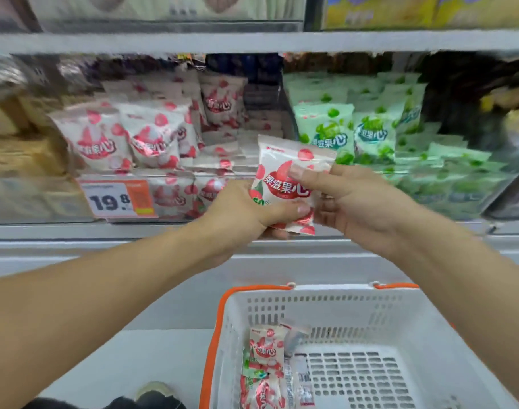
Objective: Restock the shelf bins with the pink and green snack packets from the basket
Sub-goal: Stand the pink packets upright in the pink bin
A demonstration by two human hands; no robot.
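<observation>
While a pink snack packet (285, 184) is held up in front of the shelf (252, 42), its lower end is gripped by the left hand (240, 214), thumb curled across the front, and its right edge is pinched by the right hand (355, 199). The packet is kept upright between the pink bin (163, 143) and the green bin (385, 137), both seen stocked with matching packets. A price tag (116, 199) marked 19.8 is fixed to the front of the pink bin. Below, a white basket (370, 293) with orange trim is seen, with a few pink packets (264, 367) lying in its left corner.
</observation>
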